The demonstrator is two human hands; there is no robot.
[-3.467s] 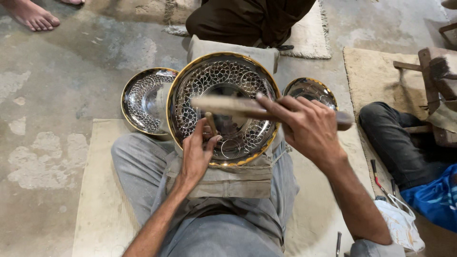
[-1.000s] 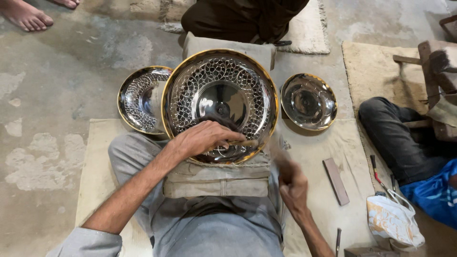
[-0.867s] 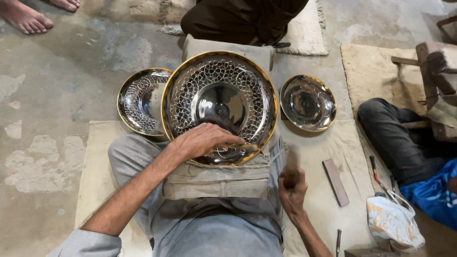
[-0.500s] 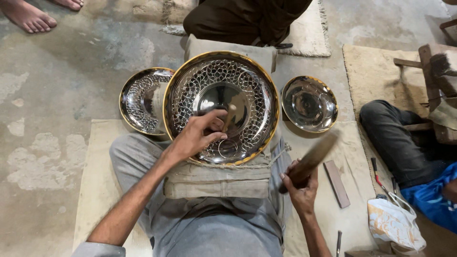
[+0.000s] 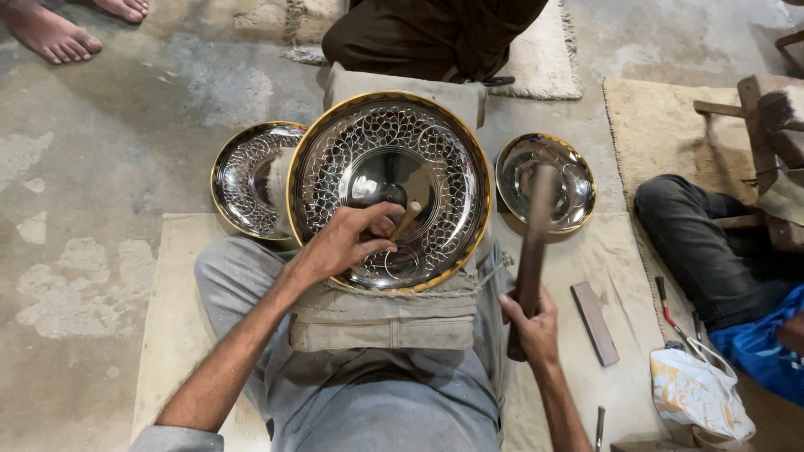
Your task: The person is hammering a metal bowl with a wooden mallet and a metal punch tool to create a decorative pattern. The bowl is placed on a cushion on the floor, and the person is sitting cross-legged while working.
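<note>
The left hand (image 5: 347, 243) is closed in a pinch around a short pale punch (image 5: 408, 219), whose tip rests on the inner face of the large engraved dish (image 5: 389, 188), low and just off the plain centre. The punch leans up and to the right, away from the knuckles, so its free upper end faces the right side of the frame.

The right hand (image 5: 534, 328) is wrapped shut around the lower end of a dark wooden stick (image 5: 529, 268). The stick stands nearly upright in the picture and is blurred along its length; its upper end crosses in front of the small plain bowl (image 5: 544, 180). It lies to the right of the punch, apart from it, with the gilded rim of the large dish between them. The right hand is the nearer one to the stick's striking line; the left hand is the one on the dish.

The large dish leans on a padded cloth block (image 5: 385, 314) in the person's lap. A second patterned dish (image 5: 247, 177) sits just behind its left edge. On the mat (image 5: 167, 293) to the right lie a flat brown bar (image 5: 595, 322) and a red-handled tool (image 5: 667, 311), near another person's dark trouser leg (image 5: 695, 243)
</note>
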